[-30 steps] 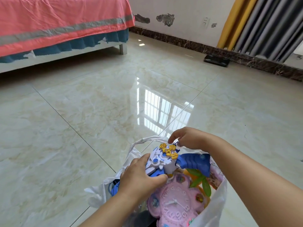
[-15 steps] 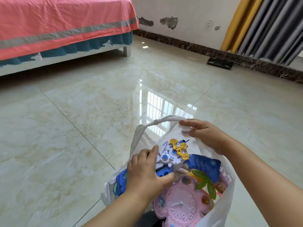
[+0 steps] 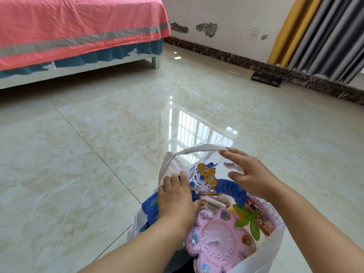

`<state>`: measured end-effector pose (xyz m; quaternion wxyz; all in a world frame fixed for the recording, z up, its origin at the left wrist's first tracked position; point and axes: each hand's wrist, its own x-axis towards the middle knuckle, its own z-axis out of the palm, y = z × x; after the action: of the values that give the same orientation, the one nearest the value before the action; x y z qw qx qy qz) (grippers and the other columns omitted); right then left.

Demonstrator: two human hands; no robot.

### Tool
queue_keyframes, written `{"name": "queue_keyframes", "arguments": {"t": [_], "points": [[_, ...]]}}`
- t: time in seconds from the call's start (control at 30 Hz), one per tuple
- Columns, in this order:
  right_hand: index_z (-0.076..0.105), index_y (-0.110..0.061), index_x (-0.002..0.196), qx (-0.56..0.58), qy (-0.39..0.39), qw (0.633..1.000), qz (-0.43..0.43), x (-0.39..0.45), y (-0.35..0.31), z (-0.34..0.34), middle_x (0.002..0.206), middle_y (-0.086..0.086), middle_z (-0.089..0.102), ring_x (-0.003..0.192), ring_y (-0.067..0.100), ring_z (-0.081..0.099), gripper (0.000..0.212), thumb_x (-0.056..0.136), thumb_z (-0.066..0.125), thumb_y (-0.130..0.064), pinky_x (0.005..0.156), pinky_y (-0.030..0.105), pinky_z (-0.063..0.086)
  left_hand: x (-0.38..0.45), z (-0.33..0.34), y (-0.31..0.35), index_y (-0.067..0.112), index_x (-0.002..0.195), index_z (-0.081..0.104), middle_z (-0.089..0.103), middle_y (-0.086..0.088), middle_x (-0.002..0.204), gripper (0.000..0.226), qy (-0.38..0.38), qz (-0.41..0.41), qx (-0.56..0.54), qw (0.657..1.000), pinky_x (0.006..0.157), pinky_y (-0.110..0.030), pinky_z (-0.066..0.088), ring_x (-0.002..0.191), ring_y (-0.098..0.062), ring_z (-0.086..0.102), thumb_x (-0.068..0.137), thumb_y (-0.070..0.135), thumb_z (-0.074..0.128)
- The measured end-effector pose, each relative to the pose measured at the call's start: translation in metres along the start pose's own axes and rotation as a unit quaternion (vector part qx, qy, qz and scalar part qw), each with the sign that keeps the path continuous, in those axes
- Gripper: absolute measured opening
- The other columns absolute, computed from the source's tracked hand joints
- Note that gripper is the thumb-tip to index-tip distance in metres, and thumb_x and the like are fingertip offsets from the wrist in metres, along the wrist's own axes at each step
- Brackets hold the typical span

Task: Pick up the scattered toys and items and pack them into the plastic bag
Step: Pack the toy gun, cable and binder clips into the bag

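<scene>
A white plastic bag (image 3: pixel 262 259) stands on the floor in front of me, stuffed with toys. A blue and white toy with gold parts (image 3: pixel 204 179) lies on top at the bag's far side. My left hand (image 3: pixel 175 200) presses down on that toy's left part, fingers wrapped over it. My right hand (image 3: pixel 251 173) reaches over the bag's far rim, fingertips on the white handle loop (image 3: pixel 197 149), fingers spread. A pink flower-shaped clock (image 3: pixel 215 241) sits nearer me, with green plastic leaves (image 3: pixel 249 220) beside it.
Glossy marble tile floor (image 3: pixel 98 144) spreads all around. A bed with a pink cover (image 3: pixel 78 30) stands at the back left. A black flat scale (image 3: pixel 266 78) lies by the far wall, next to yellow and grey curtains (image 3: pixel 323 34).
My right hand left the toy's top and moved to the bag's far handle, lifting the rim. The left hand stayed pressing on the blue toy. The view moved closer.
</scene>
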<state>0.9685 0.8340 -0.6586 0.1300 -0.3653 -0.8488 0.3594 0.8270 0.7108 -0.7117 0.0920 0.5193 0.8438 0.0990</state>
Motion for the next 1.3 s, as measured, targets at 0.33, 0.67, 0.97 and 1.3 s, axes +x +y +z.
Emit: {"name": "queue_keyframes", "arguments": {"t": [0.33, 0.67, 0.97, 1.3], "points": [[0.036, -0.026, 0.138, 0.001, 0.05, 0.999, -0.01, -0.002, 0.009, 0.007, 0.139, -0.02, 0.028, 0.129, -0.006, 0.02, 0.058, 0.089, 0.048, 0.003, 0.092, -0.003, 0.017, -0.004, 0.009, 0.003, 0.02, 0.128, 0.035, 0.043, 0.0, 0.13, 0.068, -0.094, 0.031, -0.089, 0.991, 0.097, -0.031, 0.036, 0.121, -0.019, 0.035, 0.077, 0.057, 0.059], [0.049, -0.03, 0.128, -0.003, -0.023, 0.998, 0.063, -0.009, 0.018, 0.005, 0.142, -0.009, 0.039, 0.117, 0.006, 0.049, 0.055, 0.086, 0.049, 0.005, 0.1, 0.026, 0.036, -0.012, 0.019, -0.003, 0.024, 0.148, 0.003, -0.003, 0.007, 0.157, 0.063, -0.132, 0.101, -0.143, 0.976, 0.115, -0.028, 0.001, 0.143, -0.013, -0.006, 0.097, 0.04, 0.036], [0.066, -0.027, 0.102, 0.008, 0.073, 0.997, -0.001, -0.026, 0.004, 0.01, 0.121, -0.01, 0.051, 0.115, 0.006, 0.045, 0.034, 0.082, 0.062, 0.0, 0.087, 0.011, 0.029, -0.029, -0.014, -0.013, 0.029, 0.132, 0.043, 0.044, 0.01, 0.128, 0.041, 0.027, 0.132, -0.201, 0.97, 0.093, -0.021, 0.039, 0.116, -0.008, 0.043, 0.092, 0.036, 0.047], [0.069, -0.014, 0.098, -0.003, 0.173, 0.98, -0.098, -0.045, -0.051, 0.041, 0.105, -0.003, 0.062, 0.098, 0.0, 0.053, 0.025, 0.077, 0.068, -0.001, 0.064, 0.003, 0.038, -0.073, -0.05, -0.09, 0.03, 0.104, 0.064, 0.059, 0.015, 0.083, 0.02, 0.015, 0.023, -0.177, 0.984, 0.064, -0.024, 0.041, 0.068, -0.006, 0.05, 0.086, 0.034, 0.055]]}}
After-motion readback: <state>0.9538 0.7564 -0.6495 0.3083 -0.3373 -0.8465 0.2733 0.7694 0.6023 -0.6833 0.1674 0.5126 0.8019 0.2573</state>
